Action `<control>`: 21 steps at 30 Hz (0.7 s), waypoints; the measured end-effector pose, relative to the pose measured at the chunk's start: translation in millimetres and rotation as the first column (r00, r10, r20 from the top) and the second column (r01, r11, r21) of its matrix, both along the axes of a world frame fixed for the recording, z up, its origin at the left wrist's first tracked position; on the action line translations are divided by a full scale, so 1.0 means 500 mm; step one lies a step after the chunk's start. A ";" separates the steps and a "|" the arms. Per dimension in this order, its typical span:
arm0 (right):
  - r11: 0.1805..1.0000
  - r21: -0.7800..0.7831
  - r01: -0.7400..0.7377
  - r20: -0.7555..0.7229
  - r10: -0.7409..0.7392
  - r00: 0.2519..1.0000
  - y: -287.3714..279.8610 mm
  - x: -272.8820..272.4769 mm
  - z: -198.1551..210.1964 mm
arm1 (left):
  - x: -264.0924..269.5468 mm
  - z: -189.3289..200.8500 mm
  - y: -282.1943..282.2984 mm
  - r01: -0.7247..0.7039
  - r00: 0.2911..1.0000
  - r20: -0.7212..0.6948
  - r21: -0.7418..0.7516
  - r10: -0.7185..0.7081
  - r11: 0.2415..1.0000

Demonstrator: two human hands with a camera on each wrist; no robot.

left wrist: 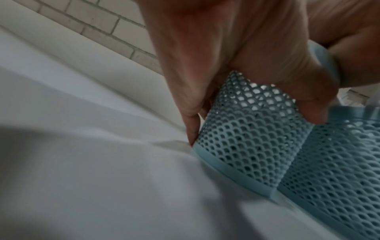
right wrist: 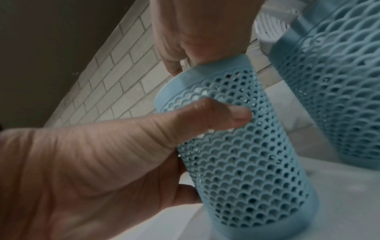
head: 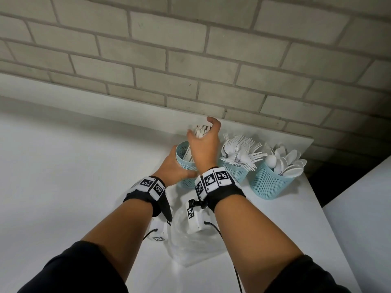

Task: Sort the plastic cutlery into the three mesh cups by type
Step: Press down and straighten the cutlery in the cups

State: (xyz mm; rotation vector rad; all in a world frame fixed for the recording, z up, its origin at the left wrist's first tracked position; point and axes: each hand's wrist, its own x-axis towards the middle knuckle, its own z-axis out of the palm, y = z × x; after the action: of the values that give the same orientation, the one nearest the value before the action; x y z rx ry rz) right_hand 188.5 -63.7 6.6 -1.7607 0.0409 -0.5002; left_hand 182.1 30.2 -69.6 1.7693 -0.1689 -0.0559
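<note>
Pale blue plastic mesh, pierced in a fish-scale pattern with a solid band at rim and base, makes up all three round cups standing in a row on the white worktop (head: 63, 157) near the grey brick wall (head: 190, 60). The left mesh cup (head: 184, 158) stands at the row's left end, just beside the middle mesh cup (head: 236, 172); it holds a bundle of white plastic knives (head: 200, 130) whose upper ends rise above the rim. The left hand (head: 172, 166) is wrapped round this cup's side, thumb pressed on the mesh and fingers curled behind it. The right hand (head: 204, 142) is over the cup's mouth with its fingers closed round the knife bundle, thumb raised toward the wall. The middle cup is packed with white plastic forks (head: 243, 151), tines fanning upward and outward. The right mesh cup (head: 269, 182) is filled with white plastic spoons (head: 285, 163), bowls up. A crumpled clear plastic bag (head: 190, 246) lies on the worktop near the person, beneath the wrists. Both wrists wear black straps with black-and-white coded tags.
</note>
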 end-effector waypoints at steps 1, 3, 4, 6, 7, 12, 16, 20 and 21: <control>1.000 -0.027 0.015 0.004 -0.015 1.000 0.001 0.002 -0.001 | 0.000 -0.001 0.000 -0.002 1.000 -0.005 -0.010 0.002 1.000; 0.997 -0.075 -0.034 -0.047 0.031 0.998 0.005 0.006 -0.002 | 0.001 -0.002 0.001 0.002 1.000 -0.009 -0.005 -0.002 1.000; 0.993 -0.089 -0.083 -0.099 0.074 0.992 0.007 0.008 -0.003 | 0.002 -0.004 0.001 0.008 1.000 -0.005 0.004 -0.008 1.000; 0.990 -0.115 -0.082 -0.140 0.066 0.988 0.008 0.014 -0.006 | 0.005 -0.004 0.001 0.014 1.000 -0.002 0.016 -0.014 1.000; 0.990 -0.132 -0.041 -0.127 0.025 0.992 0.008 0.019 -0.010 | 0.007 -0.004 0.001 0.015 1.000 -0.001 0.021 -0.015 1.000; 0.974 -0.188 -0.128 -0.200 0.090 0.976 0.013 0.021 -0.009 | 0.017 -0.011 0.002 0.021 1.000 0.010 0.040 -0.021 0.999; 0.874 -0.431 -0.223 -0.282 0.105 0.954 0.014 0.022 -0.006 | 0.018 -0.012 0.000 0.044 0.999 0.016 0.018 -0.044 0.999; 0.890 -0.382 -0.248 -0.155 0.202 0.967 0.012 0.011 -0.005 | 0.019 -0.016 0.002 0.072 0.997 0.029 -0.016 -0.071 0.997; 0.923 -0.311 -0.225 -0.111 0.200 0.973 0.011 0.009 -0.004 | 0.020 -0.017 0.003 0.064 0.998 0.024 -0.010 -0.064 0.998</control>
State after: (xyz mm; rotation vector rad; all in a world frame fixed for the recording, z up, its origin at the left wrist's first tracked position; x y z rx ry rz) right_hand 192.9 -58.3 4.8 -2.0754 -0.1869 -0.2896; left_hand 192.0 31.7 -78.3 1.7547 -0.2423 -0.0802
